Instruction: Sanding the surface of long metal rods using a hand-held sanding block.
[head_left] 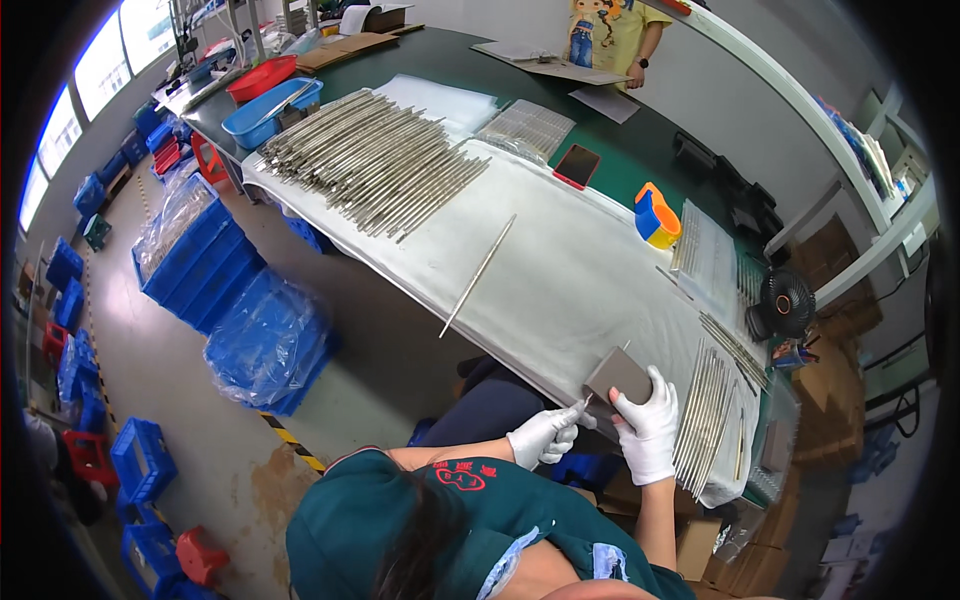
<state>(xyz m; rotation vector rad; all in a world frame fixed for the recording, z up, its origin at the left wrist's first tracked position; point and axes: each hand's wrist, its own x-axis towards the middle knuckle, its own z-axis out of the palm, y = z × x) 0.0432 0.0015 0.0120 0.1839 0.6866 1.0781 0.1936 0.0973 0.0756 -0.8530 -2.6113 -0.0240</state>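
Note:
Both my hands wear white gloves at the table's near edge. My left hand (548, 434) is closed, its fingertips pinching the near end of a thin metal rod. My right hand (648, 425) grips a flat grey-brown block (617, 374), perhaps a sanding pad. The block hides the rod's middle; a short tip shows past its far side. To the right of my right hand lies a row of slender metal rods (708, 415). One single rod (478, 275) lies apart on the white cloth (570, 270), and a large pile of similar rods (370, 160) covers its far left.
Beyond the cloth are a phone (577, 167), a blue-and-orange tape dispenser (656, 216) and clear plastic trays (527, 130). A small black fan (787, 300) stands right. Blue crates (190, 260) sit on the floor at left. Another person (610, 45) stands across the table.

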